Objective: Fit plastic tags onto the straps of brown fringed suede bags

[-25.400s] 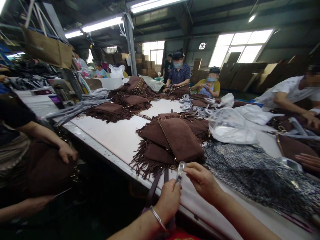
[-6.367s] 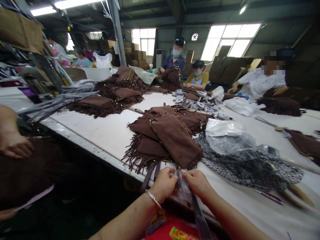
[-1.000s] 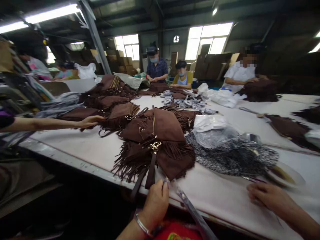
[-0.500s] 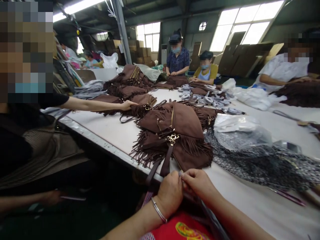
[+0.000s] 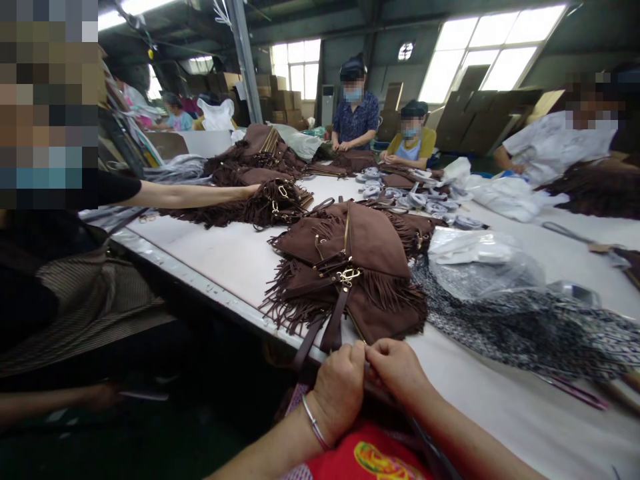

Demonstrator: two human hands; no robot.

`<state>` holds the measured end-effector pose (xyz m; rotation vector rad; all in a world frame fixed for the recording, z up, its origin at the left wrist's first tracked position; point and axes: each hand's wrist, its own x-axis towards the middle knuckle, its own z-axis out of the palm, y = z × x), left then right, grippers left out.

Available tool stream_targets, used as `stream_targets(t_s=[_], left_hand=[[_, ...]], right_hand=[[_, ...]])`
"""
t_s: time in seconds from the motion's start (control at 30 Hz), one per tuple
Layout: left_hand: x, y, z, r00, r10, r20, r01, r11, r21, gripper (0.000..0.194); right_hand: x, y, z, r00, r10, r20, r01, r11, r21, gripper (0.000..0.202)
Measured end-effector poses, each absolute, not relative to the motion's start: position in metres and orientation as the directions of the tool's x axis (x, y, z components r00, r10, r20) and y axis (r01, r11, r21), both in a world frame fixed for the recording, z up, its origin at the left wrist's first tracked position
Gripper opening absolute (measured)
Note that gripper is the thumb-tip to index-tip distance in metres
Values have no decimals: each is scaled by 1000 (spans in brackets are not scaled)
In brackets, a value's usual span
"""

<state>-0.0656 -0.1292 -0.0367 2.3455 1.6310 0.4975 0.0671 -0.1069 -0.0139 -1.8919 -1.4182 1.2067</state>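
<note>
Back from three o'clock, the right hand (image 5: 400,370) joins the left hand (image 5: 343,380) at six o'clock of the brown fringed bags (image 5: 377,247), two-handed now, fingertips pinched, anything between them hidden!

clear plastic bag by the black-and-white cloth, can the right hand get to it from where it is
Probably yes: the clear plastic bag lies ahead and to the right of the right hand, with nothing seen covering it, though that hand would first have to leave its pinch beside the left hand.
</note>
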Motion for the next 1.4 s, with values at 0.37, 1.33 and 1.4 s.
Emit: stream_targets(t_s=[0.37, 1.33, 1.4], left_hand=[[-73, -113, -15, 178, 978, -113, 595, -15, 804, 14], [-77, -133, -16, 165, 969, -185, 339, 121, 933, 33], [-79, -136, -13, 180, 984, 4, 530, -101, 842, 31]], right_hand=[[77, -121, -26, -1, 959, -282, 444, -252, -860, 15], [89, -122, -2, -84, 964, -252, 541, -169, -824, 21], [84, -128, 1, -116, 900, -419, 345, -359, -867, 31]])
